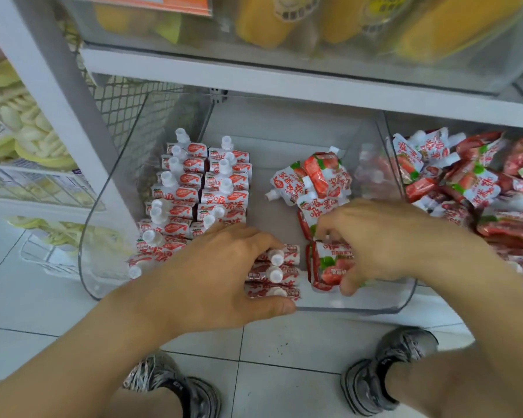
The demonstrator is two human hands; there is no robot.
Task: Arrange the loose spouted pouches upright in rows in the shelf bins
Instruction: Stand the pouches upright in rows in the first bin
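Right hand (384, 242) fingers (349, 285) pinch pouch (326, 267) upright.

Clear shelf bin (357, 307), upright pouch rows (194, 188) along its left side, left hand (221, 276) resting on three near pouches (280, 271), right hand (384, 236) gripping a strawberry pouch (326, 267), loose pouches (314, 179) farther back

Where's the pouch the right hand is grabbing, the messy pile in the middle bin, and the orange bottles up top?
Held pouch (326, 267), head view, on its strawberry picture.
Messy pile (314, 176), head view, on a red pouch lying flat.
Orange bottles (263, 22), head view, on one bottle's body.
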